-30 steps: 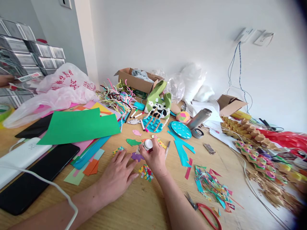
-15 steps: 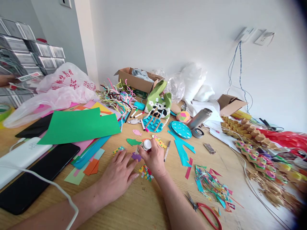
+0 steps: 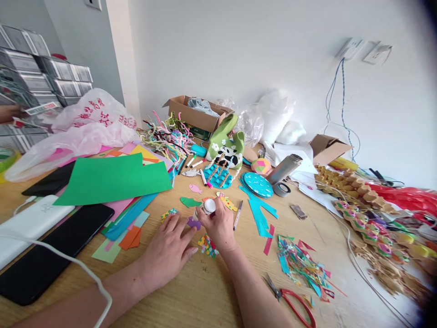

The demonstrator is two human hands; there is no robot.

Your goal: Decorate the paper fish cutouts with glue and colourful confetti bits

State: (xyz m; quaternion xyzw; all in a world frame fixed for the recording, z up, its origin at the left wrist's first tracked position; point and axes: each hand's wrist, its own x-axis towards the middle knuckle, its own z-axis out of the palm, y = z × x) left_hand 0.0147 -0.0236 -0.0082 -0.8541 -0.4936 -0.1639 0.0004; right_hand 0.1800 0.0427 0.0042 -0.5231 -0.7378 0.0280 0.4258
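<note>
My right hand (image 3: 221, 224) grips what looks like a glue stick (image 3: 208, 207), its white end turned up toward me, over a purple paper fish (image 3: 194, 222). My left hand (image 3: 172, 246) lies flat with fingers spread, its fingertips at the fish's left edge. Partly under those fingers is a dotted paper piece (image 3: 168, 214). A heap of small coloured paper dots (image 3: 208, 246) sits between the hands. Just beyond are a green paper fish (image 3: 190, 202), a pink one (image 3: 195, 188) and a yellow spotted one (image 3: 229, 203). To the right of my right hand lies a pen (image 3: 238, 215).
Red-handled scissors (image 3: 290, 300) lie at front right, beside paper scraps (image 3: 303, 264). Green paper (image 3: 112, 180) and a black phone (image 3: 48, 259) are on the left. A metal flask (image 3: 285, 168), a panda bag (image 3: 225, 148) and a cardboard box (image 3: 194, 114) stand behind. Another person's hand (image 3: 10, 114) shows far left.
The glue stick in my right hand has shifted very slightly over the purple fish. My left hand stays almost still.
</note>
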